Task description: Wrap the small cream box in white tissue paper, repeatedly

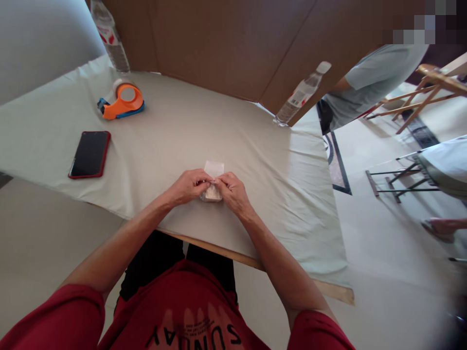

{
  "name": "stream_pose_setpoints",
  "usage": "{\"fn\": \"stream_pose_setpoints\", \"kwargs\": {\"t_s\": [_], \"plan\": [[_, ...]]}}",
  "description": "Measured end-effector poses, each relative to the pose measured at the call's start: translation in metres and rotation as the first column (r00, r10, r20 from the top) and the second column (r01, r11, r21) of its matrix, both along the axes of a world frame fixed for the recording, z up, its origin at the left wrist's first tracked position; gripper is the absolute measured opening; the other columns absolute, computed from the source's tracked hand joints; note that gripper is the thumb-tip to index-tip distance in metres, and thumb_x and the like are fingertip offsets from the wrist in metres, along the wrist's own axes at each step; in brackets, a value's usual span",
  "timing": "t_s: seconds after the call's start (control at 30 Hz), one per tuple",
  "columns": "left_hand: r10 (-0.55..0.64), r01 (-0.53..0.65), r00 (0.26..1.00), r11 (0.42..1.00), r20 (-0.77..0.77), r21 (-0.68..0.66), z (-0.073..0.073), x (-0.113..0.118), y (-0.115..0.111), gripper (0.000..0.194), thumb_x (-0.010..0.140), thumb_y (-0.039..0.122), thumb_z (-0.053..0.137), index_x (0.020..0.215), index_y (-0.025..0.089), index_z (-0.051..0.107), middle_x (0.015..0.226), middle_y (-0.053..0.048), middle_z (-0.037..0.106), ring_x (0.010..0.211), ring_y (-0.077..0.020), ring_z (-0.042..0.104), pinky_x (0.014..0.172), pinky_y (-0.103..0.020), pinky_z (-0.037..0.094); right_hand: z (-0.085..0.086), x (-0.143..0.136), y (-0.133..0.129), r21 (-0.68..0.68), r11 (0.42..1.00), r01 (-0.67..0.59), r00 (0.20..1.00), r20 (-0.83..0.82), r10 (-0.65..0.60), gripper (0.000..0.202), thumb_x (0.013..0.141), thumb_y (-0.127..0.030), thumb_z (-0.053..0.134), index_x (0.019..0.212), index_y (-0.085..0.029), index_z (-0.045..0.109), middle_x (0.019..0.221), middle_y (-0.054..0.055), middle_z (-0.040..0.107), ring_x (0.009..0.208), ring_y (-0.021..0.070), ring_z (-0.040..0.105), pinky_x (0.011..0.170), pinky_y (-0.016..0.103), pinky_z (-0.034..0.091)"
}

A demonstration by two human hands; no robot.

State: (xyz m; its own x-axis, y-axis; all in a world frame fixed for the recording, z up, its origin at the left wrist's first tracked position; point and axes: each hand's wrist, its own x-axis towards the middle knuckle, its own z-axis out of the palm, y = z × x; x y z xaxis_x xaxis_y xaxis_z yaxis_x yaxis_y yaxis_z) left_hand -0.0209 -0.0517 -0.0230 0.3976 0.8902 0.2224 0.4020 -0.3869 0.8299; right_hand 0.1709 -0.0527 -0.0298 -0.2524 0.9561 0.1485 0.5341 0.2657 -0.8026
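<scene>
Phone (pixel 89 154), screen up, L side of table (pixel 175 126). Bottle 1 (pixel 113 46) upright, far L corner; tape disp. (pixel 126 102) just in front. Cardboard (pixel 219 48) stands along far edge, blocks view beyond. L hand (pixel 188 187): thumb + index pinch clear bag (pixel 212 194), pale contents, approx. ctr nr front edge. R hand (pixel 234 192): thumb + index pinch same bag, tips nr L's. Bottle 2 (pixel 301 96) upright by cardboard's R end; person (pixel 381 73) in grey past it, partly hidden.

Below the right hand's (pixel 234 192) grip, SUNDAY (pixel 197 338) was seen upside down on the red shirt (pixel 182 291); its smaller lines (pixel 199 326) and the bottle labels (pixel 299 97) beyond the grip could not be read.
</scene>
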Motion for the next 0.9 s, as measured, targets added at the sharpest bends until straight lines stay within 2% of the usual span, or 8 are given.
{"fn": "stream_pose_setpoints", "kwargs": {"t_s": [0.1,0.2,0.3,0.43,0.57,0.63,0.73,0.9], "plan": [[-0.011,0.01,1.0,1.0,-0.014,-0.014,0.002,0.0,0.003,0.019,0.084,0.025,0.056,0.085,0.016,0.073,0.097,-0.006,0.07,0.068,-0.0109,0.057,0.064,-0.023,0.046,0.002,0.003,0.006,-0.01,0.997,-0.079,0.993,0.085,0.08,0.028,0.094,-0.036,0.052,0.077,-0.022,0.07,0.082,0.004,0.064,0.081,0.0193,0.058,0.078,0.032,0.046],[0.036,-0.032,0.999,0.994,0.032,-0.104,0.0,0.002,0.001,0.023,0.083,0.024,0.057,0.1,0.016,0.07,0.102,-0.006,0.071,0.064,-0.0095,0.055,0.06,-0.022,0.045,0.007,0.005,0.01,-0.011,0.989,-0.149,0.979,0.136,0.15,0.028,0.093,-0.033,0.052,0.074,-0.021,0.069,0.08,0.005,0.065,0.082,0.0199,0.058,0.081,0.033,0.045],[0.043,-0.039,0.998,0.995,0.042,-0.091,-0.001,0.005,-0.003,0.026,0.083,0.021,0.056,0.104,0.017,0.071,0.098,-0.006,0.072,0.073,-0.0122,0.06,0.066,-0.024,0.047,0.012,0.005,0.011,-0.063,0.982,-0.179,0.975,0.123,0.186,0.03,0.093,-0.033,0.05,0.075,-0.019,0.07,0.081,0.005,0.067,0.08,0.019,0.06,0.077,0.032,0.045],[0.074,-0.073,0.997,0.997,0.007,-0.036,0.0,0.007,-0.006,0.021,0.084,0.019,0.053,0.089,0.017,0.074,0.089,-0.005,0.072,0.081,-0.0152,0.063,0.07,-0.025,0.047,0.018,0.009,0.008,-0.188,0.97,-0.153,0.988,-0.012,0.153,0.026,0.088,-0.038,0.057,0.087,-0.018,0.074,0.082,0.005,0.071,0.079,0.0193,0.064,0.075,0.032,0.049],[0.085,-0.087,0.996,0.993,-0.02,-0.082,0.002,0.008,-0.006,0.021,0.084,0.019,0.054,0.089,0.017,0.074,0.086,-0.004,0.072,0.075,-0.0146,0.062,0.067,-0.025,0.047,0.018,0.021,0.011,-0.256,0.962,-0.094,0.98,-0.196,0.043,0.042,0.08,-0.044,0.067,0.112,-0.017,0.07,0.093,0.008,0.075,0.088,0.0214,0.069,0.083,0.036,0.054],[0.09,-0.093,0.995,0.992,-0.035,-0.083,0.002,0.008,-0.005,0.019,0.084,0.02,0.055,0.088,0.017,0.073,0.086,-0.004,0.071,0.075,-0.0147,0.061,0.067,-0.025,0.046,0.015,0.026,0.019,-0.243,0.97,0.029,0.978,-0.192,-0.077,0.039,0.077,-0.043,0.067,0.106,-0.016,0.07,0.091,0.009,0.074,0.085,0.0211,0.069,0.08,0.037,0.055],[0.098,-0.101,0.994,0.992,-0.039,-0.082,0.001,0.008,-0.005,0.019,0.083,0.021,0.055,0.087,0.018,0.073,0.087,-0.004,0.069,0.073,-0.0143,0.059,0.066,-0.025,0.046,0.008,0.026,0.035,-0.297,0.942,0.153,0.971,-0.13,-0.199,0.034,0.073,-0.042,0.068,0.093,-0.016,0.069,0.079,0.006,0.069,0.067,0.0182,0.064,0.063,0.033,0.052],[0.126,-0.132,0.986,0.99,-0.113,-0.046,0.002,0.008,-0.006,0.019,0.085,0.022,0.055,0.089,0.018,0.073,0.087,-0.003,0.066,0.074,-0.0148,0.058,0.07,-0.028,0.045,0.003,0.006,0.05,-0.244,0.967,0.079,0.992,-0.079,-0.101,0.03,0.063,-0.044,0.075,0.066,-0.019,0.059,0.061,-0.003,0.055,0.059,0.0122,0.047,0.054,0.026,0.039]]}}
